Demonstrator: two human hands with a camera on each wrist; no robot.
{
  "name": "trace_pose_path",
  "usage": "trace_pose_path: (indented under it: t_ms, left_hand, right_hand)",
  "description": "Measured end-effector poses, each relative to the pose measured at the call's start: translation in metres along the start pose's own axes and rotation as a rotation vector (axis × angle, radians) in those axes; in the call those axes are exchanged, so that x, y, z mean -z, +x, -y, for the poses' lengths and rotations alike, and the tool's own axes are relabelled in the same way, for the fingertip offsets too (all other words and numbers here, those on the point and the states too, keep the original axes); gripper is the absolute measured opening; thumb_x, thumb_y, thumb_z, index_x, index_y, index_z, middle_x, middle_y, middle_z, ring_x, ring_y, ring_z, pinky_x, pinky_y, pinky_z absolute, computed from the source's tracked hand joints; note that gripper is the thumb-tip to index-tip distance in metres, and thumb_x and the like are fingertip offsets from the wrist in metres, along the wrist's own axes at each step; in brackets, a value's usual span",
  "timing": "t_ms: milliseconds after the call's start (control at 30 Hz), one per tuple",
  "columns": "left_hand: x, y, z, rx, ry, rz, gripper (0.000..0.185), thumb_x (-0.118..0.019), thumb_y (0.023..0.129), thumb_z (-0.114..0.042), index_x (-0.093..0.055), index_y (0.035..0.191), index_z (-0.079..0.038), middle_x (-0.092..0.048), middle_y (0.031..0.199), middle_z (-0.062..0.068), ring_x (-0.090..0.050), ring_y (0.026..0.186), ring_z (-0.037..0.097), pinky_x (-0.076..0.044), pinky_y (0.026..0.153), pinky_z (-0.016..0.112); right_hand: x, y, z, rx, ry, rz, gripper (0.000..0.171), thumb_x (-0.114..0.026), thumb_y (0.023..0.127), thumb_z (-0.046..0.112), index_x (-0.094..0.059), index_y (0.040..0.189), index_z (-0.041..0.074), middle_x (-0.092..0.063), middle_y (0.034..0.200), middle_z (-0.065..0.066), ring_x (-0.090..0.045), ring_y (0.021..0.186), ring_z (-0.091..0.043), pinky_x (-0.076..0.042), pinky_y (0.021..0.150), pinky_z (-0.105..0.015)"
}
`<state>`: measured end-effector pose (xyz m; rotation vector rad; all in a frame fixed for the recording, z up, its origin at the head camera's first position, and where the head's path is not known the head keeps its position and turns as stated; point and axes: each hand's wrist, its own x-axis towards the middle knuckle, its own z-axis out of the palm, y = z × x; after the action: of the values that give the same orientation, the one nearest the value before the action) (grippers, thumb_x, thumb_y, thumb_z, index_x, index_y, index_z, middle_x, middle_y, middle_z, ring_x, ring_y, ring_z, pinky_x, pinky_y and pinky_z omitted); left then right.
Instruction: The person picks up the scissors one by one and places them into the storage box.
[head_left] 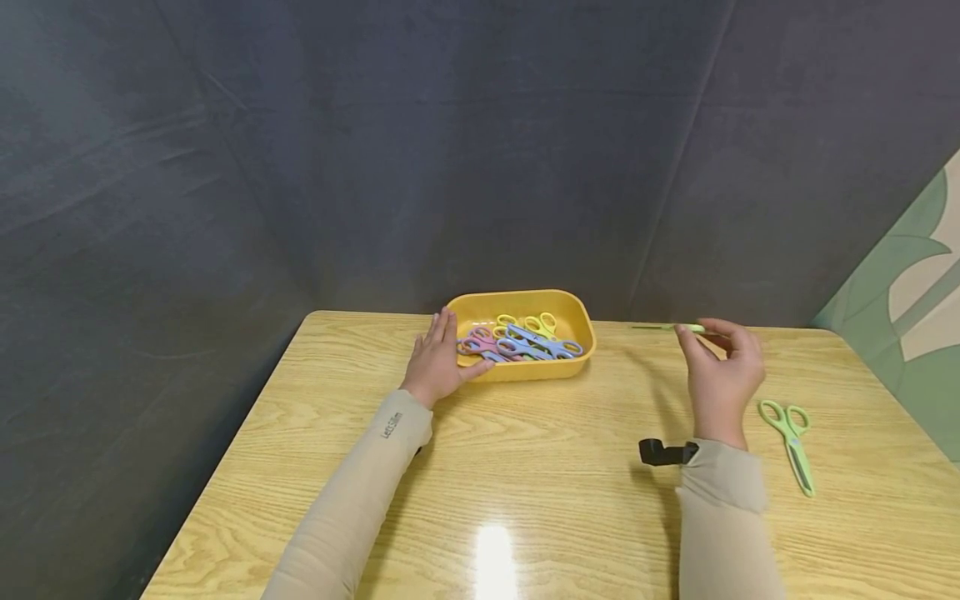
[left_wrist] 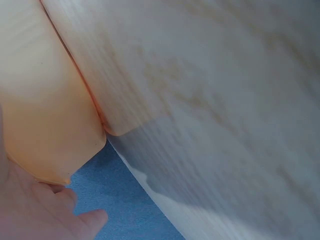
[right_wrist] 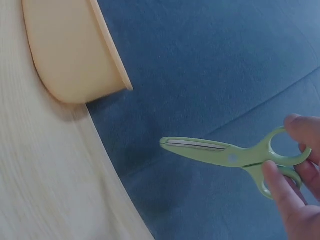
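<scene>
My right hand [head_left: 723, 367] pinches a pair of light green scissors [right_wrist: 225, 154] by the handle loops, raised above the back of the table. In the right wrist view their blades are together and point toward the yellow bin [right_wrist: 75, 50]. My left hand [head_left: 438, 362] rests against the left end of the yellow bin [head_left: 525, 372], fingers fairly straight along its side and thumb at the front rim. Several scissors lie jumbled in the bin, among them blue scissors [head_left: 536, 340], pink scissors [head_left: 478, 342] and yellow scissors [head_left: 546, 323]. Some are partly covered by others.
Another pair of green scissors [head_left: 791, 442] lies on the wooden table [head_left: 570, 467], right of my right forearm. A dark cloth [head_left: 480, 150] hangs behind the table's back edge. A panel with a leaf pattern [head_left: 915, 308] stands at the right.
</scene>
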<state>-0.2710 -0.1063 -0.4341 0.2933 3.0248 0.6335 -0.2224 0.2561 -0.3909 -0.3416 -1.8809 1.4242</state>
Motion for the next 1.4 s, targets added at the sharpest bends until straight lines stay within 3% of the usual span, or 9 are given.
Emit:
trace_pose_path:
  t_ms: [233,533,1067,1400]
  left_hand:
    - [0.001,0.0,0.0,-0.001,0.003,-0.022,0.118,-0.061,0.087,-0.074,-0.008,0.162,0.0,-0.004,0.17,0.015,-0.004,0.156,0.03,-0.014,0.122,0.057]
    - [0.0,-0.002,-0.001,0.003,0.007,-0.005,0.117,-0.06,0.087,-0.074,-0.007,0.162,0.0,-0.003,0.17,0.014,0.0,0.156,0.027,-0.012,0.122,0.056]
    - [-0.001,0.001,0.001,-0.001,-0.003,-0.013,0.118,-0.061,0.086,-0.075,-0.009,0.162,-0.001,-0.003,0.17,0.014,-0.001,0.157,0.027,-0.014,0.122,0.057]
    - [-0.001,-0.001,-0.002,0.002,0.0,-0.011,0.117,-0.061,0.087,-0.074,-0.009,0.162,-0.001,-0.004,0.17,0.014,-0.001,0.156,0.027,-0.013,0.122,0.056]
  right_hand:
    - [-0.009,-0.007,0.009,0.082,0.095,0.006,0.03,-0.083,0.084,0.007,-0.069,0.103,-0.012,-0.051,0.096,0.015,-0.06,0.095,-0.006,-0.053,0.081,-0.014]
    - [-0.026,-0.02,0.009,0.137,0.245,0.101,0.025,-0.08,0.084,-0.003,-0.065,0.099,-0.017,-0.053,0.102,0.01,-0.059,0.097,-0.011,-0.054,0.087,-0.019]
    - [-0.044,-0.038,0.017,0.217,0.202,0.205,0.018,-0.078,0.083,-0.01,-0.064,0.093,-0.016,-0.053,0.105,0.008,-0.054,0.103,-0.009,-0.053,0.088,-0.016]
    - [-0.059,-0.051,0.006,0.198,0.172,0.309,0.018,-0.079,0.081,-0.01,-0.064,0.091,-0.013,-0.054,0.109,-0.008,-0.053,0.106,-0.007,-0.052,0.09,-0.016]
